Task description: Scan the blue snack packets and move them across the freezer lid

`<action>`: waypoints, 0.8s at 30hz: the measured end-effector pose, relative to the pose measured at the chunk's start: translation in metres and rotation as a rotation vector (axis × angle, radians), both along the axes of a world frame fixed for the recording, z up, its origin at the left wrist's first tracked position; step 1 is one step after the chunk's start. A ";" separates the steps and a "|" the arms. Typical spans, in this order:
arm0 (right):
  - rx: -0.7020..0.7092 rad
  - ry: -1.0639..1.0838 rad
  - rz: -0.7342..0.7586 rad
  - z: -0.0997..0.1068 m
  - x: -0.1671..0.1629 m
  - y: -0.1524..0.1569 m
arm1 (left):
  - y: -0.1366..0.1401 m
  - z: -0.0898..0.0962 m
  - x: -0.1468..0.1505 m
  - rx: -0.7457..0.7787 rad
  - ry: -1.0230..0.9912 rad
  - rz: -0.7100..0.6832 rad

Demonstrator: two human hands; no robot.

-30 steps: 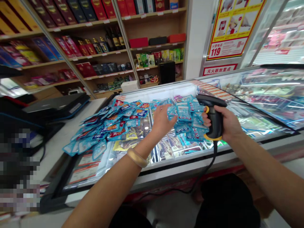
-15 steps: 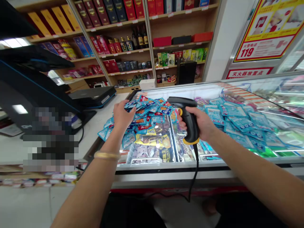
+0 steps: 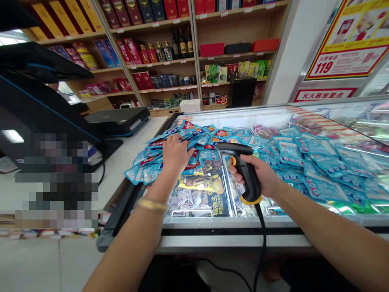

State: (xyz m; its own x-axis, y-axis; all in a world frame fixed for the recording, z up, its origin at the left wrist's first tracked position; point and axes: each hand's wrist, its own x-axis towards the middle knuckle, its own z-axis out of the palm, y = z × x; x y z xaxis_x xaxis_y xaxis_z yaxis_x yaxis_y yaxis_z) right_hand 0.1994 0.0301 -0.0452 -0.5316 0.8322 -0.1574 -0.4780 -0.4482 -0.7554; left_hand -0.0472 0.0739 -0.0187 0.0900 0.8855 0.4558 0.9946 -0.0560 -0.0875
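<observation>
My right hand [image 3: 258,174] grips a black barcode scanner [image 3: 246,172] with yellow trim by its handle. The scanner's head points left over the freezer, and its black cable hangs down past the front edge. My left hand [image 3: 176,154], a gold bangle on its wrist, rests on a heap of small blue snack packets [image 3: 152,156] with red and orange parts. Its thumb stands apart from the bent fingers, whose tips are partly hidden among the packets; no packet is seen lifted.
The packets lie on the glass-topped freezer [image 3: 227,239]. More blue packets [image 3: 319,162] spread to the right. At left stand a dark checkout screen [image 3: 45,105] and a flat black device [image 3: 121,119] on a white counter [image 3: 121,162]. Shelves [image 3: 164,65] of boxes and bottles line the back.
My left hand has moved right and down onto the packet heap. My right hand with the scanner has come slightly lower and to the right, and the view has shifted.
</observation>
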 end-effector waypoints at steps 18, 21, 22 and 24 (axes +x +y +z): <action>0.001 -0.018 -0.063 0.006 0.004 0.000 | -0.009 0.003 -0.002 0.404 -0.414 -0.223; 0.009 -0.008 -0.077 0.007 0.006 0.000 | -0.012 0.003 0.004 0.308 -0.779 -0.191; 0.012 -0.006 -0.081 0.008 0.006 0.000 | -0.012 0.001 0.005 0.219 -0.882 -0.179; 0.015 -0.008 -0.082 0.009 0.007 -0.001 | -0.011 -0.003 0.006 0.053 -0.993 -0.181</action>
